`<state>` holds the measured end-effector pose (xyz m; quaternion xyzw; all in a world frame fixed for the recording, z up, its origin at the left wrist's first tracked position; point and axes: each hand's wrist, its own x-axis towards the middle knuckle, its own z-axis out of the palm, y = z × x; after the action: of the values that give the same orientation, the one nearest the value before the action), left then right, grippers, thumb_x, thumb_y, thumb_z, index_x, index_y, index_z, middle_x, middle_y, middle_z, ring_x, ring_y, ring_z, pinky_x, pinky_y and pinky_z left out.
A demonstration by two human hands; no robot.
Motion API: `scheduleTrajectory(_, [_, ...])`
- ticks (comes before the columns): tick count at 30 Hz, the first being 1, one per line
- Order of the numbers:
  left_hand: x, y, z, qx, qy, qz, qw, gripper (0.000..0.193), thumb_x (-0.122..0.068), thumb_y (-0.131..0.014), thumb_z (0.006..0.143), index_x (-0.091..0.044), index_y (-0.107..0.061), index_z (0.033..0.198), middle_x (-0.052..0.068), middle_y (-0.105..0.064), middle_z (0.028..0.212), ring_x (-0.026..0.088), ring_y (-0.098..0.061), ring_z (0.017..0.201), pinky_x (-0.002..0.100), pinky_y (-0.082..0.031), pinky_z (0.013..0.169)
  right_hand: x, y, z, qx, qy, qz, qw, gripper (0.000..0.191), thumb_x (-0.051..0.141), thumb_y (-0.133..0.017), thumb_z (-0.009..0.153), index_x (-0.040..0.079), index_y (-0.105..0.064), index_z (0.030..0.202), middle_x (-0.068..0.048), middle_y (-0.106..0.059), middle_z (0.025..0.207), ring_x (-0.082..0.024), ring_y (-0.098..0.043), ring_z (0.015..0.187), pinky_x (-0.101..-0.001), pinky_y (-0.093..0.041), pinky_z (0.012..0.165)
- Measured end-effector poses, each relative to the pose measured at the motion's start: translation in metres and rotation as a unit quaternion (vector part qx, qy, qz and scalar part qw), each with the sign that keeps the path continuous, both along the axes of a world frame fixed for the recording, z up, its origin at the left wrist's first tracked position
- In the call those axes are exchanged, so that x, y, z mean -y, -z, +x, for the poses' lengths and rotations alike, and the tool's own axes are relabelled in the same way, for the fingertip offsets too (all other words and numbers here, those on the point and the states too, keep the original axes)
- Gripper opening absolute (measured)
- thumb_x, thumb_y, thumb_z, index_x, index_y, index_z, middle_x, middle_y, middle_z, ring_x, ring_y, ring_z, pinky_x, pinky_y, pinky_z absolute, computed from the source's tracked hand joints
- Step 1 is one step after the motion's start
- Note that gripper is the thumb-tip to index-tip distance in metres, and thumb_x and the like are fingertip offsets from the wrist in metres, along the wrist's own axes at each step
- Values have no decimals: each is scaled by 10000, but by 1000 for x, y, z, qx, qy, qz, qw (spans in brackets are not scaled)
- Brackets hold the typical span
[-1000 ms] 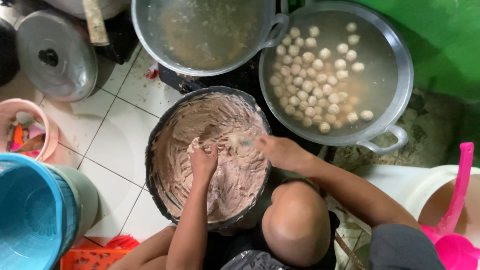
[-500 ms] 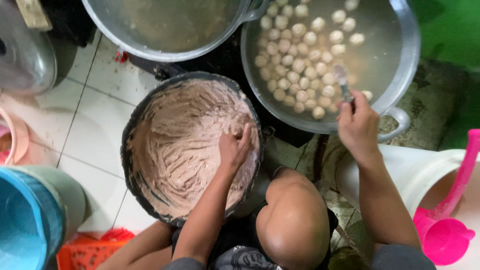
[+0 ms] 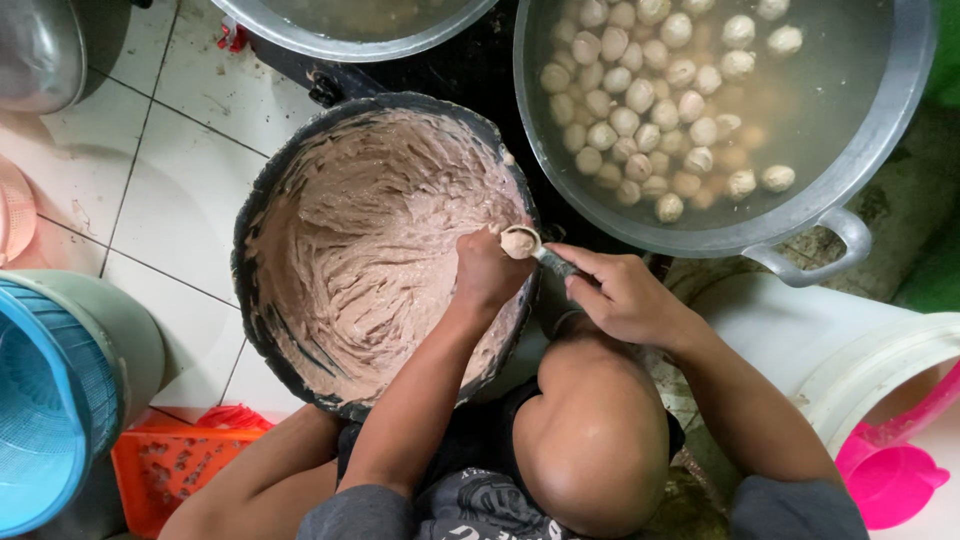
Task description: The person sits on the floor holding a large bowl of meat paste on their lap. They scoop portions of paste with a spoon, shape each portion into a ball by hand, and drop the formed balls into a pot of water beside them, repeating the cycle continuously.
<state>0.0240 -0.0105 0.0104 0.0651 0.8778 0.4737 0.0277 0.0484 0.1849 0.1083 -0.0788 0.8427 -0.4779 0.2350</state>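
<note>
A dark round basin (image 3: pixel 255 330) full of pinkish-brown paste (image 3: pixel 370 240) sits on the tiled floor in front of my knee. My left hand (image 3: pixel 485 270) is fisted at the basin's right rim, squeezing paste. My right hand (image 3: pixel 620 295) holds a metal spoon (image 3: pixel 535 250) whose bowl carries a lump of paste right at the top of my left fist. Beyond them, a large metal pot (image 3: pixel 880 130) holds cloudy water with several pale round balls (image 3: pixel 640 110) floating in it.
A second metal pot (image 3: pixel 350 40) stands at the top. A blue basket inside a pale bucket (image 3: pixel 60 400) and an orange crate (image 3: pixel 165 465) lie at the left. A white bucket (image 3: pixel 880 370) with a pink scoop (image 3: pixel 890 480) is at the right.
My right hand came back from over the pot of balls to my left fist at the basin rim. The spoon now carries a fresh lump of paste.
</note>
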Motion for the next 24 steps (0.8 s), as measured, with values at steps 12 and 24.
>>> scheduleTrajectory(12, [34,14,-30,-18,8,-195,981,377,-439,-799,781,-71,-783,862,239,-716,782,423,-678,777,528,-545,912,-108,38,-58,22,357,114,927,432,142,-529,1017,108,-615,1439,-94,-758,911,-145,-657,681,-309,-519,604])
scheduleTrajectory(24, [9,9,-20,105,-28,-39,993,356,-381,-704,974,-72,-756,805,143,-699,644,314,-699,591,431,-557,630,-140,33,-65,-227,340,358,840,300,79,-631,1043,24,-661,1336,-200,-739,1033,-371,-715,935,-463,-532,813])
